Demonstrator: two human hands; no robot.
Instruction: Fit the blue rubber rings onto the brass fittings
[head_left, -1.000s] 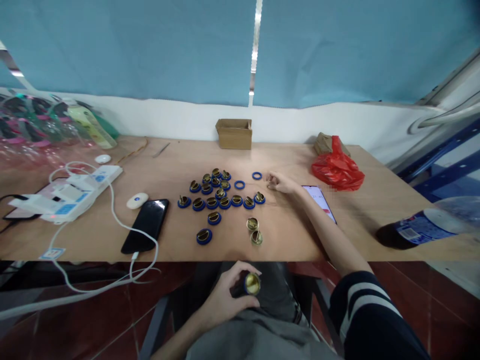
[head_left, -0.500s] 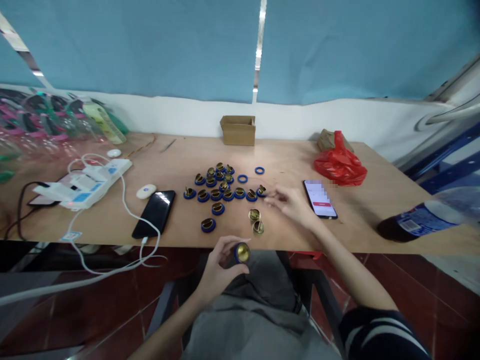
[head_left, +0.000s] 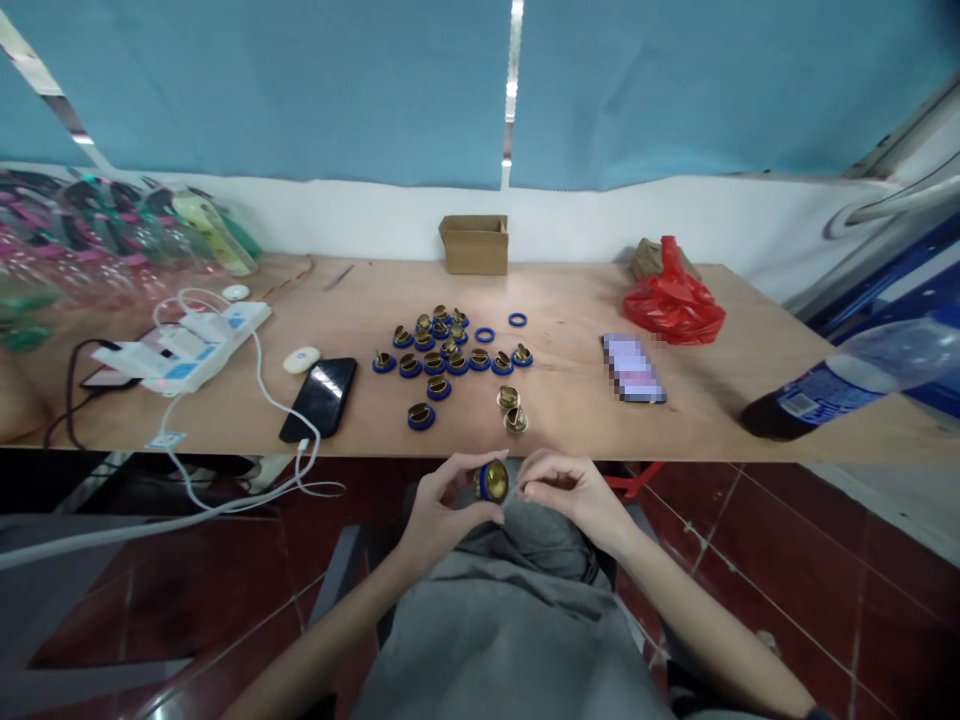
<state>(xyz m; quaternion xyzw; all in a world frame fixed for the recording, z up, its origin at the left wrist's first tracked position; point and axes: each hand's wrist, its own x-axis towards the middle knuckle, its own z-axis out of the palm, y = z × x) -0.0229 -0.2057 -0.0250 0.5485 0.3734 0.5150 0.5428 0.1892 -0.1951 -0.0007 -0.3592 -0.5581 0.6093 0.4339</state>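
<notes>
Power strip (head_left: 199, 355) far left, cables running past the black phone (head_left: 321, 400). Blue-ringed brass pieces (head_left: 457, 363) clustered mid-table. Left hand (head_left: 439, 505) below the table edge, thumb and fingers curled round a held brass piece (head_left: 496, 481) — blue ring on it, domed face showing. Two brass pieces (head_left: 515, 420) with no blue visible sit on the near table; two loose blue rings (head_left: 485, 341) beyond. Right hand (head_left: 574, 492) just beside the held piece, fingertips bunched; can't tell if anything's pinched.

Step looks like two-handed work on that piece. Next move calls for a steady left grip and lined-up right fingertips, I'd judge.

Vs half a second ago: right hand was over the table by the rightmost ringed pieces — now off the edge, near the left. Left still holds its piece.
</notes>
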